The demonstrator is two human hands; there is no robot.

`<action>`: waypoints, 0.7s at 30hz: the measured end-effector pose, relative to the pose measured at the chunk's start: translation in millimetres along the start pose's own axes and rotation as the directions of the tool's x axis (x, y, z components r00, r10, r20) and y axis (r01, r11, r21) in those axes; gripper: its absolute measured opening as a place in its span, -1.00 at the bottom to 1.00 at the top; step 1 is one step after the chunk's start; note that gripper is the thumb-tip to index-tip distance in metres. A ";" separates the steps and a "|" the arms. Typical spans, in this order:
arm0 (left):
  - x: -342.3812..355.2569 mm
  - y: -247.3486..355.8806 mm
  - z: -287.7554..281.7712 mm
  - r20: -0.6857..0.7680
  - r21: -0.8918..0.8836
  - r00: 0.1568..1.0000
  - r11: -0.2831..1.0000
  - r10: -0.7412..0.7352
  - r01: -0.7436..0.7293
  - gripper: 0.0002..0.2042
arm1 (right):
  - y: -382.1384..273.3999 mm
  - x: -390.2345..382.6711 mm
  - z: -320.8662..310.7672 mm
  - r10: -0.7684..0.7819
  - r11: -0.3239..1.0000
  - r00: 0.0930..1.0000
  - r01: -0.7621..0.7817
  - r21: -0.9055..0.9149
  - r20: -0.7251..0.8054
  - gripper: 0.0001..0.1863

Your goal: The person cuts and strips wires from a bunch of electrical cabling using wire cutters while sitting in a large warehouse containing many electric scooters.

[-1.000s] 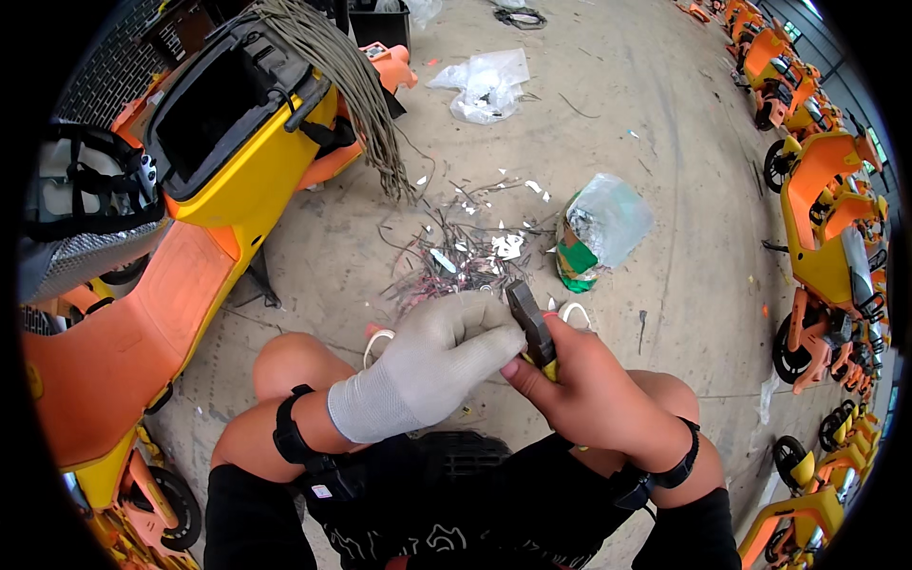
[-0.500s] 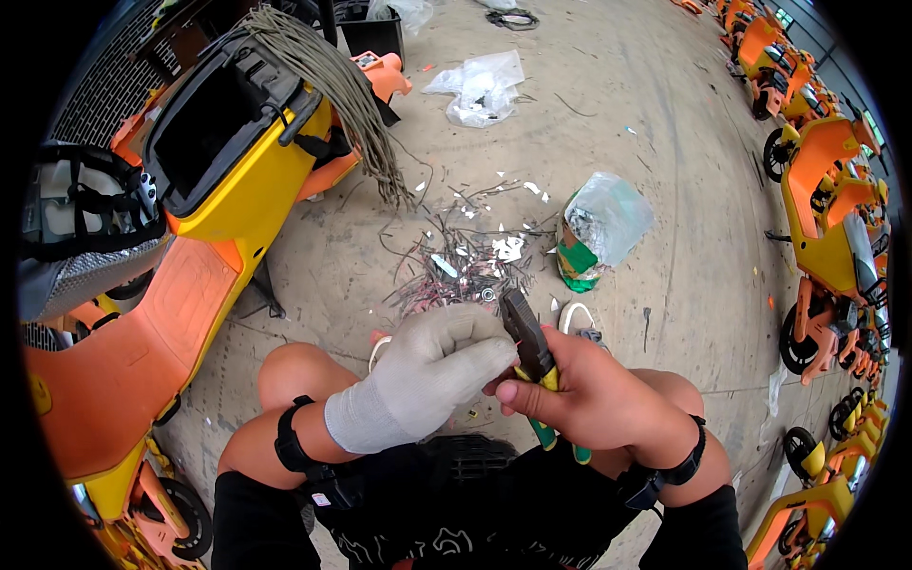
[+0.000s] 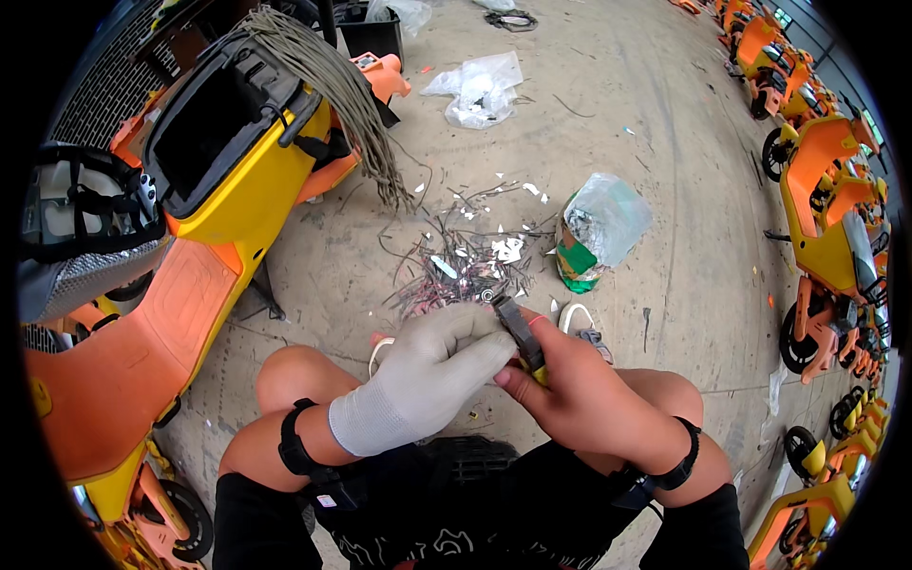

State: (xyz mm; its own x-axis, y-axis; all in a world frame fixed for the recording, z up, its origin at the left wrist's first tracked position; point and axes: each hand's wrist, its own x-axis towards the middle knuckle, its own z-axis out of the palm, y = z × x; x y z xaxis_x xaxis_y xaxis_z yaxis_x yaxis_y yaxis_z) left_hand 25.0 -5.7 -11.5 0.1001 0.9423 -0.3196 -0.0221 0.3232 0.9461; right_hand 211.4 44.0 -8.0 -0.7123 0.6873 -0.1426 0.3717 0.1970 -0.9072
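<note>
My left hand (image 3: 423,375), in a light grey knit glove, is closed with thumb and fingers pinched together; whatever they hold is hidden. Bare and wrapped round a pair of pliers (image 3: 520,334), my right hand (image 3: 594,394) is beside the left fingertips. The dark metal head of the pliers points up and away from me, with a bit of yellow handle showing under my thumb. A thin red strand (image 3: 541,317) shows at the right index finger. Just beyond my hands, a pile of cut wire scraps (image 3: 456,266) lies on the floor with white fragments in it.
A green and clear plastic bag (image 3: 608,228) stands right of the pile. Farther off lies another clear bag (image 3: 480,90). A yellow and orange scooter (image 3: 252,204) is close on the left, a bundle of cable (image 3: 323,85) draped over it. Rows of scooters (image 3: 822,218) line the right.
My right hand has turned and moved up, bringing the pliers closer to my left fingers. Their green handles have gone out of sight. My left hand has hardly moved.
</note>
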 end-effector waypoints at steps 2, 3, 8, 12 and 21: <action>1.8 4.1 1.6 -0.006 -0.025 1.000 1.000 -0.010 0.010 -0.82 | 8.1 2.1 4.5 0.002 0.997 0.999 -0.006 -0.081 -0.049 -0.63; 1.2 6.5 1.0 0.000 -0.046 1.000 0.999 -0.029 0.029 -0.81 | 6.0 3.0 2.3 0.041 0.999 0.999 -0.041 -0.013 0.001 -0.64; -2.7 3.5 -4.9 0.059 -0.137 0.997 0.989 -0.054 0.062 -0.81 | -5.1 3.9 -10.0 0.111 0.971 0.978 -0.145 0.189 0.178 -0.67; -4.3 0.2 -6.4 0.089 -0.219 0.995 0.974 -0.042 0.061 -0.83 | 0.1 4.1 -11.7 0.102 0.933 0.958 -0.185 0.308 0.268 -0.70; -4.7 0.3 -12.0 0.173 -0.242 0.984 0.967 -0.035 0.077 -0.85 | -2.1 4.5 -21.4 0.017 0.810 0.909 -0.257 0.526 0.417 -0.69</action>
State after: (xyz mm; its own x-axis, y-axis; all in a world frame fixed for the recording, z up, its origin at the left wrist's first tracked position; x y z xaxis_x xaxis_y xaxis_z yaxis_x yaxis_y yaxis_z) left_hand 12.5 -8.9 -10.4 0.2713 0.9011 -0.3382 -0.2541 0.4060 0.8779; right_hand 220.1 61.6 1.8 -0.8893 0.3361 -0.3101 0.1708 -0.3849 -0.9070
